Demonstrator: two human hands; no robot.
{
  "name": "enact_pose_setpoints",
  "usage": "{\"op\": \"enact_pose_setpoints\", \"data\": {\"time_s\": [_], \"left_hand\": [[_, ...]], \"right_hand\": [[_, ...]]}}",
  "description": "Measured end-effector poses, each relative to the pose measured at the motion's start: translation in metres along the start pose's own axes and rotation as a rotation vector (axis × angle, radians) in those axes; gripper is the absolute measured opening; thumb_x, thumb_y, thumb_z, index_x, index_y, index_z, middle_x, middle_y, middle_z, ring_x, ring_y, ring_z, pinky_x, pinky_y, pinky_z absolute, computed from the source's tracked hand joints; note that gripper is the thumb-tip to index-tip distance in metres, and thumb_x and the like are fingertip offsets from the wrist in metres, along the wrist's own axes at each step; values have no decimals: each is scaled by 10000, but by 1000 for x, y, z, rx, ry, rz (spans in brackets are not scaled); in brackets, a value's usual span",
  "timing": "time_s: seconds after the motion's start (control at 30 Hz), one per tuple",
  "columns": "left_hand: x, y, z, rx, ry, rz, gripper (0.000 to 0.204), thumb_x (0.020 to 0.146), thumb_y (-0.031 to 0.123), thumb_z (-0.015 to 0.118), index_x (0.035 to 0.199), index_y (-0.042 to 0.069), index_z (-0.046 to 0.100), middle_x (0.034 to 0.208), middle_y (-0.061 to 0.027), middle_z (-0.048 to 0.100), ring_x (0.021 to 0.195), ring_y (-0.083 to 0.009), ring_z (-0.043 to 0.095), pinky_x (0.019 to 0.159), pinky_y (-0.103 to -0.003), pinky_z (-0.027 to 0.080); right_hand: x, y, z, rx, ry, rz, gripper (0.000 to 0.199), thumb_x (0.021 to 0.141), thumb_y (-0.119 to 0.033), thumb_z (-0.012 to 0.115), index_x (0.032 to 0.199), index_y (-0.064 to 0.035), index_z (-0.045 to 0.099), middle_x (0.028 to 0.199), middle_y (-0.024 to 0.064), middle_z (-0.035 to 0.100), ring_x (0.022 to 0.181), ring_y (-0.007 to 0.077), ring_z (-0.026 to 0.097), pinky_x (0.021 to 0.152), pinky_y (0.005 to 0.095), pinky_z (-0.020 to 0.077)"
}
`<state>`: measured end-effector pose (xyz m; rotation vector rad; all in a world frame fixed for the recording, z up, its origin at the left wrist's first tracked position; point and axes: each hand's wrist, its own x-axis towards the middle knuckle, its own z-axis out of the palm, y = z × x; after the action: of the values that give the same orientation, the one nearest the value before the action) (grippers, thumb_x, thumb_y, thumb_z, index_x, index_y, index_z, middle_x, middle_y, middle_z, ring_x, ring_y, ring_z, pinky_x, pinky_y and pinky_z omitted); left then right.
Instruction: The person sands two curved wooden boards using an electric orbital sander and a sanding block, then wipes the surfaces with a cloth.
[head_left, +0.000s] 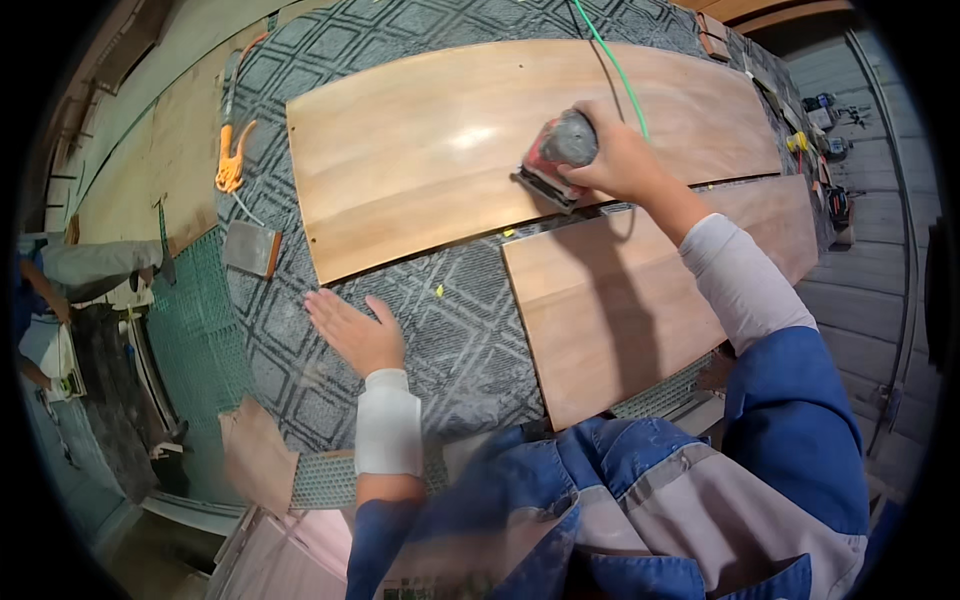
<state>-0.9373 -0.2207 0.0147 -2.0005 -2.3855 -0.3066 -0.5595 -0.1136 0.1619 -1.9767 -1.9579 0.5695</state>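
Gripping a red and grey sander with the right hand, fingers and thumb wrapped round its rounded grey top. Placed at the near edge of a long, pale wooden board, right of its middle; cannot tell whether pressed flat on the wood or slightly raised. Holding nothing in the left hand, spread wide with the thumb apart, just off the board's near left corner, over a grey patterned cloth. Lying nearer and to the right, beyond a narrow gap, with the right arm reaching across above: a smaller wooden board. Running from the far edge toward the right hand: a green cord. Set on the cloth left of the long board: a grey block, with an orange-handled tool farther off. Standing at the far left, partly visible: another person.
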Motion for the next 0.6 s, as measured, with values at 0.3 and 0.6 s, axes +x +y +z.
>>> {"op": "enact_pose_setpoints", "data": {"time_s": [0.3,0.6], "left_hand": [[0,-5,-7,-111,31,-1,697,1001,290,513,1504,-145,302,1594,-326,280,1509,-438,238,1251,-498,178],[-5,-16,16,-9,25,36,637,1060,290,417,1529,-119,283,1619,-295,251,1522,-400,219,1258,-469,181]], "right_hand": [[37,-217,133,80,-228,-429,637,748,-370,819,1237,-65,548,1048,219,693,979,415,679,817,485,555],[-4,-87,48,20,-50,-49,686,788,-470,776,1295,-71,543,1045,264,665,927,434,671,817,486,551]]}}
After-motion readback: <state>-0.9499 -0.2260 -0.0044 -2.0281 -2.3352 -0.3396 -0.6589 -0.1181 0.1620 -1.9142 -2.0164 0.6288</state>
